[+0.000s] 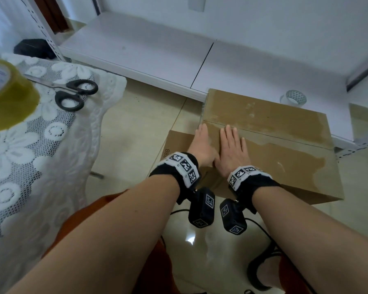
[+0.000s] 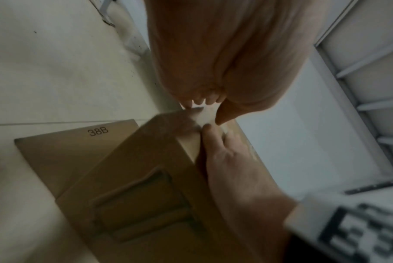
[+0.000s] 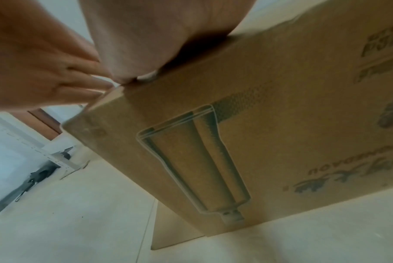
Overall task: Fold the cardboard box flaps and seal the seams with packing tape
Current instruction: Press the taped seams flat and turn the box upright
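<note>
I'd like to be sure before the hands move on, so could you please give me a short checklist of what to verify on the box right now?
1. Top flaps of the cardboard box folded flat: ok.
2. Centre seam covered with tape: ok, a glossy strip shows along it.
3. Tape end pressed over the left edge: cannot tell; the left hand covers that edge.
4. Right hand flat on the top, fingers straight: ok.
5. Tape roll and scissors on the lace-covered table at the left: ok.
</note>
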Motion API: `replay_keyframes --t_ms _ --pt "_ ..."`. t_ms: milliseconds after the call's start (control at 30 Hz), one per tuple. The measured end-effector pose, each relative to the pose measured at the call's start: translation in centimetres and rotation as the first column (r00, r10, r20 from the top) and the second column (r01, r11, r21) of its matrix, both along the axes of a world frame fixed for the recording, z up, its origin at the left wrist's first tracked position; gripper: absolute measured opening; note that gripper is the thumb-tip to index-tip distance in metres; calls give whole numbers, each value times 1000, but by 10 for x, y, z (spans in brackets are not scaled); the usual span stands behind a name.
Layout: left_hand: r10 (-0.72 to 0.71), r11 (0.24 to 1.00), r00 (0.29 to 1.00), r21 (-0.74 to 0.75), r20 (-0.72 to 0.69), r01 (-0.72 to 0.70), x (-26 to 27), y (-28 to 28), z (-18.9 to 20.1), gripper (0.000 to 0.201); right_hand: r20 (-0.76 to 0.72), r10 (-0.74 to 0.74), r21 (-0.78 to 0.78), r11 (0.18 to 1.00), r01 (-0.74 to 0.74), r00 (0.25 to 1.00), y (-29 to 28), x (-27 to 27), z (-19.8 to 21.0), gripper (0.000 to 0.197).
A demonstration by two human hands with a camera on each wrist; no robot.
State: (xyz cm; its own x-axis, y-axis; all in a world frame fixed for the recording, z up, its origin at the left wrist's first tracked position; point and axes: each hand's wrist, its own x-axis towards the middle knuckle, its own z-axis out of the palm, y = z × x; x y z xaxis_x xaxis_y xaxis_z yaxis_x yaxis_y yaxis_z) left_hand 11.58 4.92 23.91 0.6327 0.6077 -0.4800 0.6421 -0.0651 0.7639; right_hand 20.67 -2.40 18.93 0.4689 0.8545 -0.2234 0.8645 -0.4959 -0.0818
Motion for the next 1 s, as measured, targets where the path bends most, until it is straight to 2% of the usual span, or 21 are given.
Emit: replay_keyframes --t_ms 67,167,267,400,533,600,633,700,733,800,867,1000 --pt "-5 999 999 43 -34 7 6 -5 -10 91 -1 24 -22 999 -24 1000 1 2 -2 70" --pt "26 997 999 68 -18 -25 11 -4 -18 81 20 72 -13 997 -72 997 1 6 -5 63" --pt "74 997 997 2 18 -74 11 4 -26 81 43 127 -4 992 -127 991 0 7 -8 74" --pt "157 987 986 -35 59 -155 14 5 -31 88 33 139 12 990 -139 990 0 8 -8 63" --pt "218 969 975 -125 37 -212 18 13 -29 89 2 138 11 990 -138 990 0 8 -5 58" --pt "201 959 979 -207 14 -194 17 23 -30 77 -22 130 2 992 -130 991 0 9 -2 60" --pt "161 961 987 -228 -9 -159 15 26 -26 62 -28 129 -6 992 -129 991 0 10 -2 62" --pt "123 970 991 -205 -56 -132 16 33 -26 42 -28 131 -23 991 -132 991 0 10 -1 64" --pt "139 976 988 -162 -64 -147 19 35 -30 44 -30 132 -27 991 -133 991 0 10 -1 65" --pt "152 988 988 -30 -39 -153 28 35 -29 66 -35 132 -21 991 -133 991 1 11 -2 66" --pt "85 995 996 46 1 -85 34 27 -16 76 -34 135 -17 991 -135 990 2 12 -2 67" --pt "89 995 996 -44 25 -88 42 30 -17 79 -30 144 -18 989 -144 989 3 14 -4 68"
